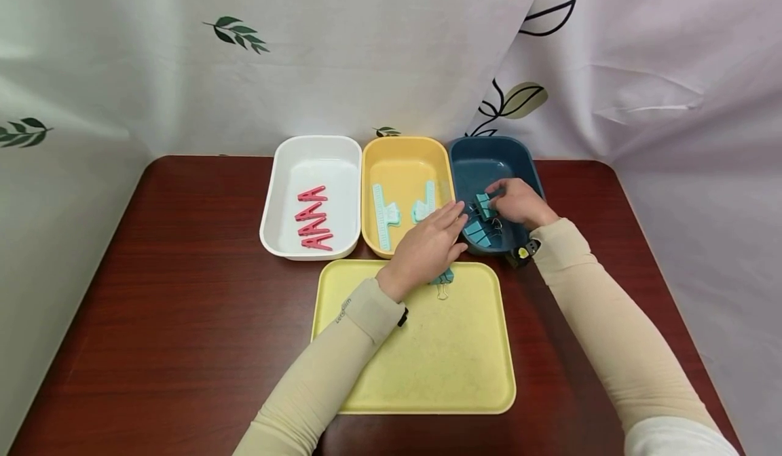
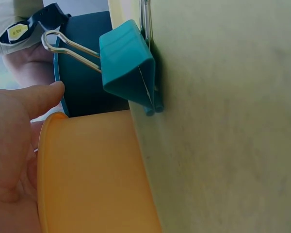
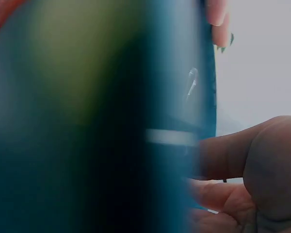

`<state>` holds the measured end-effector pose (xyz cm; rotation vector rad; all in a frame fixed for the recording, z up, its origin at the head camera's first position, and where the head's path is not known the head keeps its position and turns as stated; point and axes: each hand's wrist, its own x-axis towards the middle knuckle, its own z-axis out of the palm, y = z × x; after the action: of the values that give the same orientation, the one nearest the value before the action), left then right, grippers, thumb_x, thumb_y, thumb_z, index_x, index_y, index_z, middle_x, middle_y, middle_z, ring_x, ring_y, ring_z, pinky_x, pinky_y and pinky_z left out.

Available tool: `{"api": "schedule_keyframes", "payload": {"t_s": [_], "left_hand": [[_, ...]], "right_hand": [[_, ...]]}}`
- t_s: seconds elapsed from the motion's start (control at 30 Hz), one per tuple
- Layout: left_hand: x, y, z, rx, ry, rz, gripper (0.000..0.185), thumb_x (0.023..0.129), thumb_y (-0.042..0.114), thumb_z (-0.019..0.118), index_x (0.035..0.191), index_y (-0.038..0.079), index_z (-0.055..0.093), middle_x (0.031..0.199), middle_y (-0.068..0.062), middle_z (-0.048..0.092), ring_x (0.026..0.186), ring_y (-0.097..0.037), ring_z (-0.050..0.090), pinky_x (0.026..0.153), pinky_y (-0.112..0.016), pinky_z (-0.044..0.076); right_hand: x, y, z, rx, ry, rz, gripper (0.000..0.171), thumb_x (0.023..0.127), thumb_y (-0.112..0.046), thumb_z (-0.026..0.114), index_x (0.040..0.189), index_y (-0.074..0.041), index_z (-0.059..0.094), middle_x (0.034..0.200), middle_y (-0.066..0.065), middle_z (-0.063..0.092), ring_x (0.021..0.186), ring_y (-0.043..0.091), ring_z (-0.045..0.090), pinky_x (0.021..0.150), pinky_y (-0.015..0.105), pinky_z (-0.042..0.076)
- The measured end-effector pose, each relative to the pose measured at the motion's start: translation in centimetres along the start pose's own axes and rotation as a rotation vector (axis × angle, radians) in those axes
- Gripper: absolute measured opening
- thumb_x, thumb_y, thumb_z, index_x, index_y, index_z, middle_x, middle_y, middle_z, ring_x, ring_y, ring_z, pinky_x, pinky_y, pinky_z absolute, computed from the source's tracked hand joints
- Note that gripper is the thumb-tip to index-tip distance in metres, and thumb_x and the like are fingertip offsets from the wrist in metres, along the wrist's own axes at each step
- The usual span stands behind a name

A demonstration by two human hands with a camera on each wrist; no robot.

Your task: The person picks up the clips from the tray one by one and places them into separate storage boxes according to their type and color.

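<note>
My right hand (image 1: 508,199) reaches into the dark blue bin (image 1: 524,159) and pinches a teal binder clip (image 1: 485,205) above several more teal binder clips (image 1: 476,232) lying in the bin. My left hand (image 1: 444,229) lies with straight fingers over the corner where the yellow bin (image 1: 404,152) meets the blue bin, and holds nothing. Just under its wrist another teal binder clip (image 1: 442,279) (image 2: 128,65) lies on the far edge of the pale yellow tray (image 1: 427,361) (image 2: 223,145). The right wrist view is blurred, showing only the blue bin wall (image 3: 111,121) and fingers (image 3: 223,162).
A white bin (image 1: 287,171) at the left holds several pink clothespins (image 1: 313,217). The yellow bin holds two pale teal clips (image 1: 383,215). All three bins stand in a row behind the tray on a dark red table (image 1: 183,293). White curtains hang close behind and on both sides.
</note>
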<state>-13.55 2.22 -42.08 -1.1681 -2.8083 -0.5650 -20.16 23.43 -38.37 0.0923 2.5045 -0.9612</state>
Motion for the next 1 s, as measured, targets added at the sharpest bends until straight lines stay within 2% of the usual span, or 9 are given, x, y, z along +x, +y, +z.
{"api": "schedule_keyframes", "payload": {"t_s": [0.2, 0.47, 0.67, 0.8, 1.0], "left_hand": [[0.0, 0.0, 0.1, -0.008, 0.005, 0.001, 0.052, 0.104, 0.031, 0.057, 0.145, 0.0, 0.051, 0.16, -0.016, 0.034, 0.15, -0.025, 0.025, 0.12, -0.03, 0.018], [-0.1, -0.2, 0.1, -0.005, 0.007, 0.004, 0.052, 0.104, 0.031, 0.057, 0.146, 0.0, 0.051, 0.16, -0.015, 0.034, 0.15, -0.025, 0.025, 0.12, -0.031, 0.02], [-0.1, -0.2, 0.1, -0.001, 0.004, 0.002, 0.053, 0.104, 0.031, 0.057, 0.146, 0.0, 0.05, 0.16, -0.015, 0.034, 0.151, -0.025, 0.025, 0.121, -0.031, 0.019], [-0.1, -0.1, 0.1, -0.001, 0.005, 0.006, 0.053, 0.104, 0.031, 0.057, 0.146, 0.0, 0.05, 0.16, -0.016, 0.034, 0.15, -0.025, 0.025, 0.12, -0.031, 0.019], [-0.1, -0.1, 0.0, -0.001, 0.005, 0.003, 0.052, 0.104, 0.031, 0.057, 0.146, 0.0, 0.05, 0.16, -0.015, 0.034, 0.15, -0.025, 0.025, 0.12, -0.031, 0.019]], "right_hand": [[0.0, 0.4, 0.3, -0.01, -0.002, 0.003, 0.04, 0.1, -0.004, 0.05, 0.139, 0.008, 0.049, 0.085, 0.015, 0.06, 0.076, 0.024, 0.053, 0.071, 0.036, 0.046], [0.1, 0.5, 0.6, -0.034, -0.018, -0.004, 0.039, 0.101, -0.006, 0.05, 0.138, 0.007, 0.049, 0.108, 0.022, 0.063, 0.085, 0.027, 0.061, 0.075, 0.039, 0.05], [-0.1, 0.4, 0.7, -0.047, -0.008, -0.009, 0.04, 0.101, -0.008, 0.049, 0.139, 0.007, 0.049, 0.115, 0.025, 0.061, 0.092, 0.031, 0.062, 0.077, 0.04, 0.051], [-0.4, 0.4, 0.6, -0.076, 0.023, -0.017, 0.04, 0.102, -0.009, 0.049, 0.138, 0.006, 0.049, 0.119, 0.025, 0.059, 0.093, 0.031, 0.059, 0.074, 0.037, 0.049], [-1.4, 0.2, 0.5, -0.126, 0.11, -0.077, 0.038, 0.101, -0.01, 0.048, 0.136, 0.006, 0.052, 0.117, 0.026, 0.062, 0.085, 0.031, 0.06, 0.07, 0.039, 0.049]]}}
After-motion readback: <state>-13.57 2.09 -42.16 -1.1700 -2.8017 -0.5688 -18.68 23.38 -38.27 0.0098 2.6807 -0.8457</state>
